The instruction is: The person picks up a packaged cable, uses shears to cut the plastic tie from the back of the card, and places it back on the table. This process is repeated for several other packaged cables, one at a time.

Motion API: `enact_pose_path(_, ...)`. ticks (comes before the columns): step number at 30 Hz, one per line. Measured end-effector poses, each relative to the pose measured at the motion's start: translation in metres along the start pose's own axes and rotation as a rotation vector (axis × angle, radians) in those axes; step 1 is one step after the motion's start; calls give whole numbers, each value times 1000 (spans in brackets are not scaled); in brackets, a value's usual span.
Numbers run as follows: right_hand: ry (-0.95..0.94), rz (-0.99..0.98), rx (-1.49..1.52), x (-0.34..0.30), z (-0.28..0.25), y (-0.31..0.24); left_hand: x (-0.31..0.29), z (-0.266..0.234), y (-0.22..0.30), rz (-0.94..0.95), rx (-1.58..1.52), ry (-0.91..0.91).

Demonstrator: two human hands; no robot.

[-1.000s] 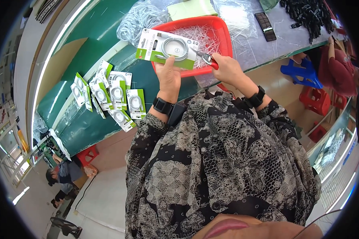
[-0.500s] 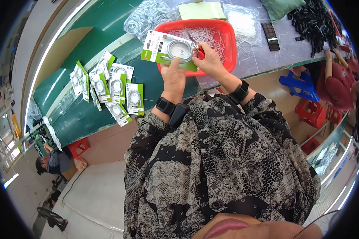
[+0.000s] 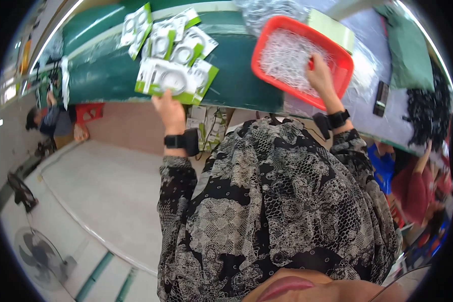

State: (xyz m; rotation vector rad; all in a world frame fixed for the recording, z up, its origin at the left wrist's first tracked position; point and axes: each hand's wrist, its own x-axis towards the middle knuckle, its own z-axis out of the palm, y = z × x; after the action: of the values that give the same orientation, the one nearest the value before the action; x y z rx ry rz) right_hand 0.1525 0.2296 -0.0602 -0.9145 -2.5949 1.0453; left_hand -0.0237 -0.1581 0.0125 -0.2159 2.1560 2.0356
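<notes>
My left hand [image 3: 169, 113] grips the lower edge of a carded cable package [image 3: 158, 80], with a coiled white cable on a white and green card. It is held at the near side of a pile of similar cable packages [image 3: 183, 50] on the green tabletop; whether it touches them I cannot tell. My right hand [image 3: 321, 80] is closed around scissors [image 3: 311, 65], of which only a bit of red handle shows. That hand is over a red basket [image 3: 287, 86] holding many thin white strips [image 3: 284, 53].
Behind the basket are a bundle of grey-white cables [image 3: 269, 15] and a pale green stack [image 3: 331, 31]. To the right lie a dark phone [image 3: 381, 98], a green bag [image 3: 410, 55] and black cables [image 3: 428, 113]. Co-workers sit far left and far right. A fan [image 3: 38, 251] stands lower left.
My left hand has carried the cable package from above the basket left to the pile. My right hand has come away from the package with the scissors. The view has turned leftward.
</notes>
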Motion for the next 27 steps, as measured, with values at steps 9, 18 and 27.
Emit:
enact_pose_path(9, -20, 86, -125, -11, -31, 70, -56, -226, -137, -179, 596, 335)
enact_pose_path(18, -53, 84, -243, -45, -54, 3, 90, -123, -132, 202, 1064, 57)
enact_pose_path(27, -139, 106, -198, -71, -57, -19, 157, -122, -130, 92, 1218, -46)
